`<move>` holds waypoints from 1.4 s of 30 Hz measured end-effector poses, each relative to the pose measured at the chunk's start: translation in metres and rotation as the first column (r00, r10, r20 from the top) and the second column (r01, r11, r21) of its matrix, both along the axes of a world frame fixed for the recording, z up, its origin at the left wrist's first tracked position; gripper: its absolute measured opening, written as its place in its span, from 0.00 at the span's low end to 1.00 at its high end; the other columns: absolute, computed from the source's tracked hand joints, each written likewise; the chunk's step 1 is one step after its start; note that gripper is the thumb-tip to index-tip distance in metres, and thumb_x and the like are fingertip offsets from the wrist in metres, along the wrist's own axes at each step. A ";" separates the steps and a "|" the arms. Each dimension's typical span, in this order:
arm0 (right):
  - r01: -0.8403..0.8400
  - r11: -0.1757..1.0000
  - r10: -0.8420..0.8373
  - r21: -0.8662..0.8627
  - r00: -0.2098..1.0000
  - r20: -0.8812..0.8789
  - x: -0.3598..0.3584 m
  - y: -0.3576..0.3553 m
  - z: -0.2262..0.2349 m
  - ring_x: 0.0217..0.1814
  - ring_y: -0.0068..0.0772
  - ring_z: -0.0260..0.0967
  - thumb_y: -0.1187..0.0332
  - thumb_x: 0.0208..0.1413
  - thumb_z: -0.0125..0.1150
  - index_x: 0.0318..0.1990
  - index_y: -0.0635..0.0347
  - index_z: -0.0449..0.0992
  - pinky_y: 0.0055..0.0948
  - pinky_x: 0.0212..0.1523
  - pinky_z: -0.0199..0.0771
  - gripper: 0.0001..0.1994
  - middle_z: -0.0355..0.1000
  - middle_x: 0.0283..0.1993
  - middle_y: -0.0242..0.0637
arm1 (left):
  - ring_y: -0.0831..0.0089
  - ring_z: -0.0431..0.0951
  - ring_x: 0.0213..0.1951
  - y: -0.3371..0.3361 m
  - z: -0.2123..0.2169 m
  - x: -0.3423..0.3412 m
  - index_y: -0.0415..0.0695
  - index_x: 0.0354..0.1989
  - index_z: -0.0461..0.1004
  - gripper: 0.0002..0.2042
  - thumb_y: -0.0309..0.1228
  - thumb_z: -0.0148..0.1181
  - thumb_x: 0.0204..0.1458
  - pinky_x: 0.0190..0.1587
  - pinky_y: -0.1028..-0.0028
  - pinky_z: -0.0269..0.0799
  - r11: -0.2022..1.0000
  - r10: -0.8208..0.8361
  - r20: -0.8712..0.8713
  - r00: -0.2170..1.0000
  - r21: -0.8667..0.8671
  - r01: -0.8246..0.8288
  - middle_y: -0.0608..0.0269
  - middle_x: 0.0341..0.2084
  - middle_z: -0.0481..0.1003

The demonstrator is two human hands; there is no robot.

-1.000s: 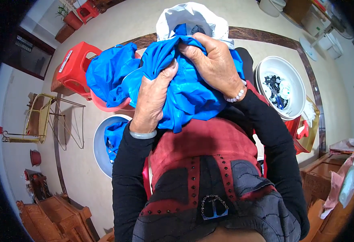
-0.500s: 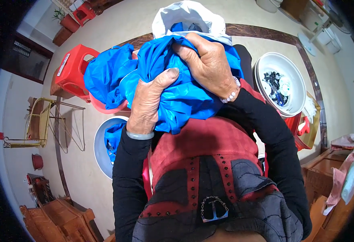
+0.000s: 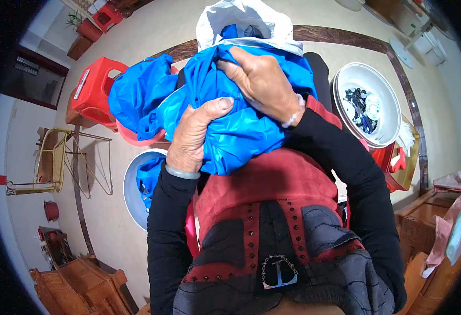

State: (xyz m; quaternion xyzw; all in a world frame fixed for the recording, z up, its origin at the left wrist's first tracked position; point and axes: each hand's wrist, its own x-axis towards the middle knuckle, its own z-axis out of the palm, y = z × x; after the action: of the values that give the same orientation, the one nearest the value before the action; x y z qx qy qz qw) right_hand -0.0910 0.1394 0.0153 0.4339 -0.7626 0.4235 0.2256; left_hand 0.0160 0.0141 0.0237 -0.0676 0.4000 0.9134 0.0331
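A person looks down at a bundle of shiny blue fabric (image 3: 241, 126) bunched against their lap. Compared with a moment ago, the left hand (image 3: 196, 134) has slid lower on the cloth, fingers clenched into it; the right hand (image 3: 262, 81) presses on top, fingers closed on a fold, so the bundling seems underway. On the tan floor (image 3: 109, 220) sit a red plastic stool (image 3: 91, 89) at far left, a white basin (image 3: 133, 189) holding more blue cloth at near left, and a white bowl (image 3: 390, 110) of small dark pieces at right.
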 end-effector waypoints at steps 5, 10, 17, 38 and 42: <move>-0.260 0.962 0.272 -0.080 0.931 0.242 -0.014 0.002 0.001 0.22 0.27 0.66 0.63 0.60 0.54 0.40 0.62 0.74 0.27 0.25 0.65 0.11 0.68 0.22 0.37 | 0.65 0.76 0.46 -0.008 -0.003 0.000 0.39 0.58 0.61 0.24 0.26 0.58 0.51 0.49 0.65 0.75 0.991 -0.039 0.032 0.999 -0.126 0.043 0.55 0.46 0.73; -0.491 0.829 0.559 -0.267 0.726 0.401 -0.009 0.004 0.009 0.28 0.17 0.63 0.62 0.59 0.55 0.41 0.62 0.75 0.24 0.31 0.66 0.12 0.69 0.25 0.29 | 0.65 0.77 0.45 -0.007 -0.006 0.001 0.38 0.56 0.63 0.22 0.29 0.56 0.53 0.48 0.66 0.76 0.998 -0.027 -0.002 1.000 -0.059 0.027 0.56 0.45 0.74; -0.396 0.906 0.422 -0.150 0.813 0.402 -0.004 0.007 0.013 0.30 0.19 0.63 0.64 0.57 0.57 0.39 0.63 0.77 0.24 0.33 0.67 0.11 0.70 0.26 0.31 | 0.65 0.77 0.45 -0.001 -0.010 -0.001 0.38 0.55 0.65 0.19 0.31 0.56 0.56 0.49 0.65 0.75 0.998 0.003 0.021 1.000 0.070 -0.004 0.55 0.46 0.73; -0.326 0.929 0.362 -0.178 0.900 0.244 -0.017 0.000 -0.011 0.29 0.37 0.69 0.65 0.50 0.60 0.39 0.65 0.73 0.30 0.35 0.70 0.13 0.71 0.30 0.44 | 0.60 0.75 0.49 0.001 -0.004 0.003 0.34 0.55 0.64 0.24 0.29 0.61 0.51 0.52 0.61 0.72 0.929 0.205 0.098 0.974 -0.332 -0.162 0.49 0.49 0.72; -0.348 0.916 0.402 -0.201 0.810 0.427 -0.019 0.051 0.013 0.29 0.28 0.69 0.65 0.51 0.61 0.38 0.65 0.74 0.25 0.33 0.71 0.12 0.71 0.28 0.38 | 0.63 0.75 0.48 -0.002 -0.013 0.000 0.35 0.56 0.64 0.26 0.29 0.63 0.49 0.52 0.64 0.72 0.887 0.221 -0.048 0.974 -0.405 -0.221 0.52 0.48 0.72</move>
State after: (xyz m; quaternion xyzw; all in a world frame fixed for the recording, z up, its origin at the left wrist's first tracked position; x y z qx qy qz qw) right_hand -0.1098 0.1901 0.0282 0.4497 -0.6680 0.5924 -0.0254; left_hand 0.0161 0.0126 0.0112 -0.1178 0.5712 0.8078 -0.0860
